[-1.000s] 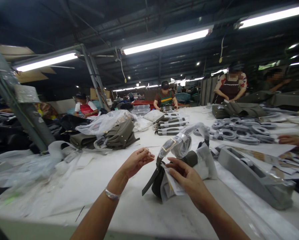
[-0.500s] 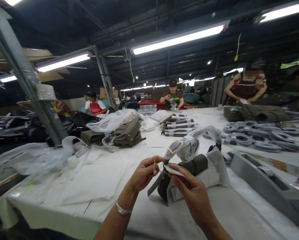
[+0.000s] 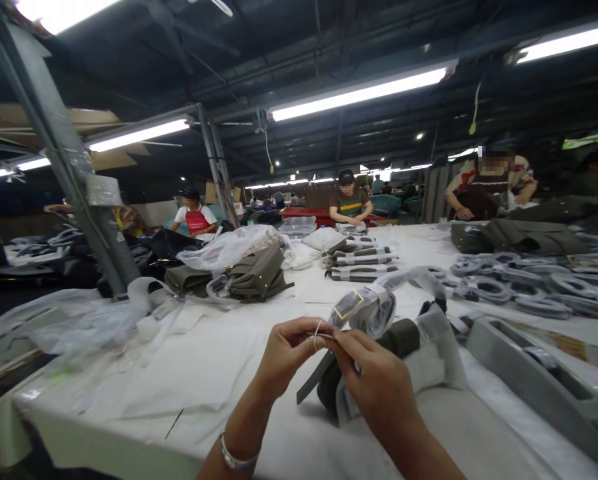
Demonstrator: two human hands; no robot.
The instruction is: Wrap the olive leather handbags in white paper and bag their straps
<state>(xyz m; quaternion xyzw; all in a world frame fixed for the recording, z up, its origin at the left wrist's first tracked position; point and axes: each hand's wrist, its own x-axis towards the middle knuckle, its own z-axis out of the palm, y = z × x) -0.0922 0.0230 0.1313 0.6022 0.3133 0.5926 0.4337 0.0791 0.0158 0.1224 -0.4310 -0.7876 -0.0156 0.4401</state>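
My left hand [image 3: 289, 357] is closed in a pinch, with a thin white string [image 3: 317, 333] looped at its fingertips. My right hand [image 3: 381, 377] meets it, fingers pinched on a tag [image 3: 325, 335] that shows only as a thin edge; most of it is hidden. Behind and below my hands lies a dark olive bag [image 3: 403, 335], partly covered by whitish wrapping [image 3: 441, 350]. A flat olive strap [image 3: 313, 380] sticks out at its left. Above it rests a coiled, plastic-wrapped strap with a gold rectangular buckle [image 3: 349, 303].
A grey tape dispenser [image 3: 529, 373] stands at the right. Several wrapped strap coils [image 3: 523, 283] lie beyond it. Wrapped strap bundles [image 3: 361, 260] and another olive bag [image 3: 259, 272] lie farther back. Crumpled plastic [image 3: 93, 323] covers the left. Co-workers stand across the table.
My hands have come together, and my right hand has turned so the white tag is now mostly hidden. The co-worker opposite has lowered their hands to the table.
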